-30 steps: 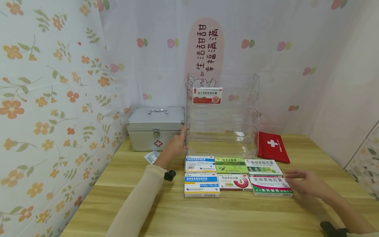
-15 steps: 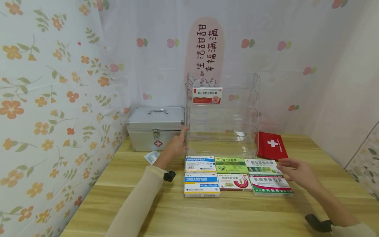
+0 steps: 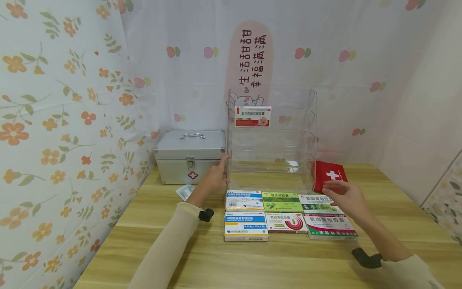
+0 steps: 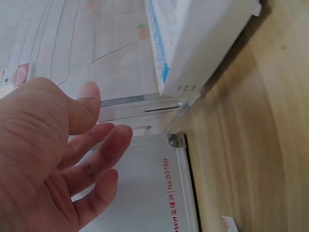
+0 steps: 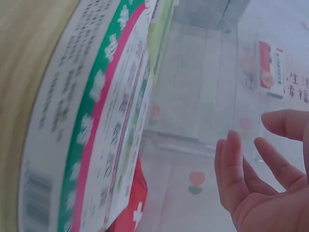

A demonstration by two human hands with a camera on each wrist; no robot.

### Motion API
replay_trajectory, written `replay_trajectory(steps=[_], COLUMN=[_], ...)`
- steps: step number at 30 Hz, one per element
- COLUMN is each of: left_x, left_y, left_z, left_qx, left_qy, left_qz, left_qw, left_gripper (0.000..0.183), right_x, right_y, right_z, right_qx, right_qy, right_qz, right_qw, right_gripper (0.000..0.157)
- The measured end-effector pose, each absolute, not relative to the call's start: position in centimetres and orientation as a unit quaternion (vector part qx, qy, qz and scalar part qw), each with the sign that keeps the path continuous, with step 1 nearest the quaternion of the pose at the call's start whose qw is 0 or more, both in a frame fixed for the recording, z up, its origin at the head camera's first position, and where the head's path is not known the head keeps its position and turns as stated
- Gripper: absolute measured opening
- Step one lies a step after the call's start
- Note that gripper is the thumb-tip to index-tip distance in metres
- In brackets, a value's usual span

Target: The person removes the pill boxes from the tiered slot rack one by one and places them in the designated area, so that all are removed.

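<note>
My left hand [image 3: 213, 177] touches the left side of a clear acrylic display stand [image 3: 312, 120], its index finger straight along the panel and the thumb near the front edge. My right hand [image 3: 344, 196] hovers with loosely bent fingers and nothing in them. Beneath it lie a white-and-green medicine box [image 3: 313, 200], partly covered, and a pink-and-green medicine box [image 3: 330, 227]. Beside these are a green box [image 3: 282, 202], a box with a red swirl [image 3: 286, 222] and two blue-and-white boxes, one front [image 3: 246, 226], one behind [image 3: 244, 200]. A red-and-white medicine box [image 3: 252, 117] stands on the stand's upper tier, at left.
A silver first-aid case [image 3: 190, 156] stands left of the stand. At its right lies a red first-aid pouch [image 3: 328, 172], partly behind my right hand. A small paper slip [image 3: 185, 192] is on the wooden table [image 3: 202, 265]. A printed curtain [image 3: 346, 100] hangs behind.
My right hand has moved left and away from me, from the right end of the pink-and-green box to above the white-and-green one. The left hand stays at the stand.
</note>
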State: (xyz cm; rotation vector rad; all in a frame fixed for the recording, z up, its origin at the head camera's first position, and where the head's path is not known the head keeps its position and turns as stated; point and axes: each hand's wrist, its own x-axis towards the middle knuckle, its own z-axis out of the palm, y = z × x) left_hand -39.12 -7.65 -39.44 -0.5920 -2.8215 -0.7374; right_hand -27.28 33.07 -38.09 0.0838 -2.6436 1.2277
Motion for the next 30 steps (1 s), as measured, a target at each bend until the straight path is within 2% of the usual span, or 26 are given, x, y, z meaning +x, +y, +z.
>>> replay_trajectory(steps=[12, 18, 30], left_x=[-39.1, -39.2, -39.1], left_y=[-7.5, -7.3, -7.4], left_z=[-39.5, -39.6, -39.8], left_qx=[-0.2, -0.195, -0.203], left_qy=[-0.944, -0.943, -0.938], left_qz=[-0.244, -0.258, -0.272], left_qw=[0.096, 0.083, 0.073], left_gripper=[0.086, 0.086, 0.088], right_x=[-29.3, -30.3, -32.8], right_y=[30.8, 29.6, 25.9], right_z=[-36.8, -35.9, -35.1], right_qx=[0.024, 0.029, 0.08], right_qy=[-0.875, -0.862, -0.856], right_qz=[0.452, 0.465, 0.465], right_qw=[0.173, 0.2, 0.21], right_gripper=[0.044, 0.042, 0.041])
